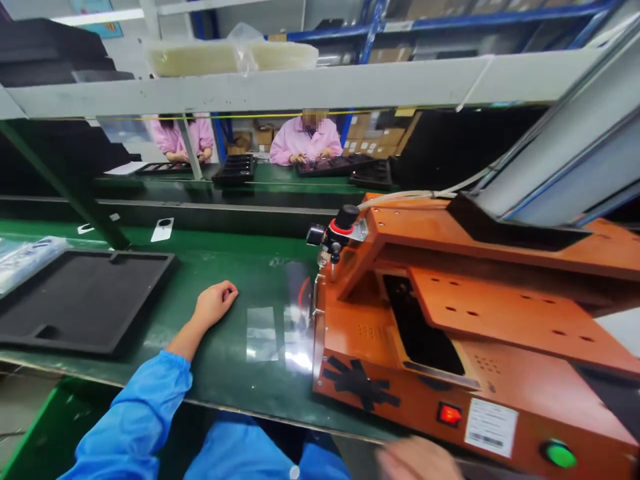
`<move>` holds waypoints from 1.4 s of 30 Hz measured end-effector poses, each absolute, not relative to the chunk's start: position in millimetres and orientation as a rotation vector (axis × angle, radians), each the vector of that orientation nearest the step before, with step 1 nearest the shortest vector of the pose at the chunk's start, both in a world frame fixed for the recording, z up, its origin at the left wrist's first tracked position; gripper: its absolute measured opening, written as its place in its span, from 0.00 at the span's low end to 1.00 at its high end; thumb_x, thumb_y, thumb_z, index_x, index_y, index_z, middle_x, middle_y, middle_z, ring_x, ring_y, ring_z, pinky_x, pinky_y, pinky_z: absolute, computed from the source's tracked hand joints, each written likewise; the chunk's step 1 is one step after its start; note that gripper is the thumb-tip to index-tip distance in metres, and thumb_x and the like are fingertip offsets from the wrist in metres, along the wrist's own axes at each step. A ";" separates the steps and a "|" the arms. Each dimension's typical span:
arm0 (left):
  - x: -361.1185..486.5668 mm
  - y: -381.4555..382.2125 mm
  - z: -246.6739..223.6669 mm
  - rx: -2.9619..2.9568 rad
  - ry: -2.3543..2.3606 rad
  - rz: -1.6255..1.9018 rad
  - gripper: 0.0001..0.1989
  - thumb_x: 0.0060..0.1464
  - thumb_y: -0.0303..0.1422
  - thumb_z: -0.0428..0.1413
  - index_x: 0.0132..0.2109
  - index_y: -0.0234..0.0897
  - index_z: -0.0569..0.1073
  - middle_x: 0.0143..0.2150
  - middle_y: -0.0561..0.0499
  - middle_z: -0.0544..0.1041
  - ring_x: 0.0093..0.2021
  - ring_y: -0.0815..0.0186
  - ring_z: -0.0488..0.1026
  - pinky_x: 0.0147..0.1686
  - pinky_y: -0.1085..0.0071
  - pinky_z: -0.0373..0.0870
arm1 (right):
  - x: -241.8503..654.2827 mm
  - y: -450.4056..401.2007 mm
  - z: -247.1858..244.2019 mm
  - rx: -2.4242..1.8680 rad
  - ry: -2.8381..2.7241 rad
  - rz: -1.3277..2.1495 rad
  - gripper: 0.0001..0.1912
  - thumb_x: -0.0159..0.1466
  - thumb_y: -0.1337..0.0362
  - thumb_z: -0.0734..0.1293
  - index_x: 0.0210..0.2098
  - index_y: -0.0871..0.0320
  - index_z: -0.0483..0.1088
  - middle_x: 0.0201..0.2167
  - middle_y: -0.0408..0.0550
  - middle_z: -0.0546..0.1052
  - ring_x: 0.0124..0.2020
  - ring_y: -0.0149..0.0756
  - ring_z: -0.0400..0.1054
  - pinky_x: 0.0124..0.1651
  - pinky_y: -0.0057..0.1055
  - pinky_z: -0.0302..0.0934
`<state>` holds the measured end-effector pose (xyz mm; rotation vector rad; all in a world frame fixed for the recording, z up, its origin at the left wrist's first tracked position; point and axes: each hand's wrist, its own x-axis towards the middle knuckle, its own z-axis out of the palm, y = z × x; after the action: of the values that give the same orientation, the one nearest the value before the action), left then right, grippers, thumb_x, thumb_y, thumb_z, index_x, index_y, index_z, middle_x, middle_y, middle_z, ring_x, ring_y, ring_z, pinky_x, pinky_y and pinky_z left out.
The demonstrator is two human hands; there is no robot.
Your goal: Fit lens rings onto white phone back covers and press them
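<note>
My left hand (216, 303) rests on the green tabletop (215, 373) with its fingers curled in; whatever they may hold is hidden. Two clear film pieces, a small one (262, 333) and a longer one (299, 327), lie to the right of that hand. My right hand (419, 459) is smeared by motion at the bottom edge, in front of the orange machine (350, 333). Its fingers cannot be made out. On the machine's front are a lit red switch (449, 415) and a green button (560, 454).
A black tray (80, 300) lies at the left beside a plastic-wrapped pack (30, 260). A green post (70, 190) and a grey beam (280, 87) cross the view. Two people in pink work behind, near black trays (237, 168).
</note>
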<state>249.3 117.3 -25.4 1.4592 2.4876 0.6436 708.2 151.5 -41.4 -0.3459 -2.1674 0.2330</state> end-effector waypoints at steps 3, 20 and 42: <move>247.2 114.4 -26.8 1.497 2.484 0.657 0.10 0.64 0.40 0.53 0.42 0.43 0.77 0.30 0.54 0.75 0.32 0.64 0.73 0.35 0.69 0.64 | 652.3 107.0 -36.8 -0.183 -2.244 0.273 0.13 0.72 0.75 0.62 0.49 0.61 0.76 0.38 0.53 0.81 0.38 0.40 0.74 0.42 0.38 0.73; 243.1 145.8 -30.9 1.699 2.415 0.882 0.10 0.66 0.31 0.54 0.45 0.40 0.81 0.49 0.45 0.81 0.54 0.55 0.74 0.64 0.55 0.68 | 587.8 96.8 -63.2 -0.240 -2.253 0.370 0.10 0.69 0.77 0.66 0.48 0.61 0.73 0.37 0.52 0.79 0.37 0.39 0.72 0.40 0.37 0.68; 228.4 135.5 -31.3 1.464 2.545 0.928 0.09 0.65 0.33 0.58 0.48 0.40 0.81 0.52 0.43 0.77 0.58 0.52 0.71 0.68 0.51 0.64 | 576.2 94.7 -50.6 -0.402 -2.679 0.293 0.25 0.79 0.58 0.61 0.70 0.65 0.64 0.67 0.62 0.73 0.70 0.51 0.65 0.64 0.48 0.64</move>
<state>228.4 135.5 -31.3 1.4644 2.5448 0.9275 576.2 94.7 -50.6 -0.4023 -2.6794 0.2926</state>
